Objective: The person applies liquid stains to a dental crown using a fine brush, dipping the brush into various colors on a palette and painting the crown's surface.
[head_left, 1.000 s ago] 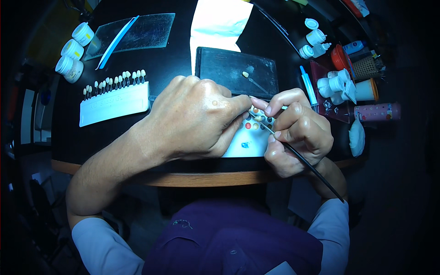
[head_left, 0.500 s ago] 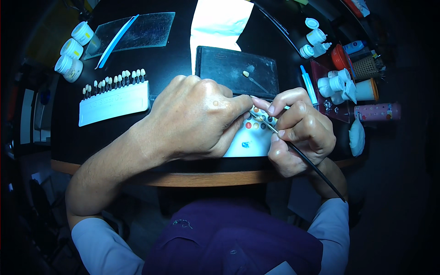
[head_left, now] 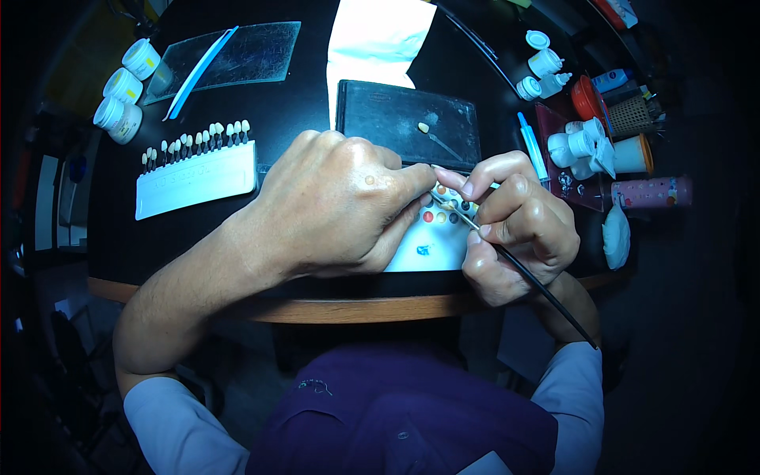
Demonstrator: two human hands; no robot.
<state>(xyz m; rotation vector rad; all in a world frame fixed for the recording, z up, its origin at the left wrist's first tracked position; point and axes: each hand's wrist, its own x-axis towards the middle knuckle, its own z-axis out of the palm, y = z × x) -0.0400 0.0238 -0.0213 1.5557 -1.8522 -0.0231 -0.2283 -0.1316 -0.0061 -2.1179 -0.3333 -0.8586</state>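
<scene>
My right hand [head_left: 524, 226] grips a slim paintbrush [head_left: 540, 286] with a black handle and metal ferrule. Its tip end points up and left, toward the fingertips of my left hand [head_left: 336, 202]. The left fingers are pinched together, and whatever lies between them is hidden behind the hand. Both hands meet over a white palette [head_left: 443, 257] bearing several round colour spots and a blue smear. Beyond them lies a dark slab [head_left: 372, 111], on which a small tooth-shaped piece [head_left: 423, 127] rests beside a thin pale stick.
A white tooth shade guide [head_left: 198, 186] stands at left. Behind it are a glass plate [head_left: 261, 55], a blue-white strip [head_left: 198, 75] and lidded jars [head_left: 119, 119]. White paper [head_left: 376, 39] lies at the back. Small bottles [head_left: 546, 62], cups [head_left: 570, 149] and a pink cylinder [head_left: 653, 192] crowd the right.
</scene>
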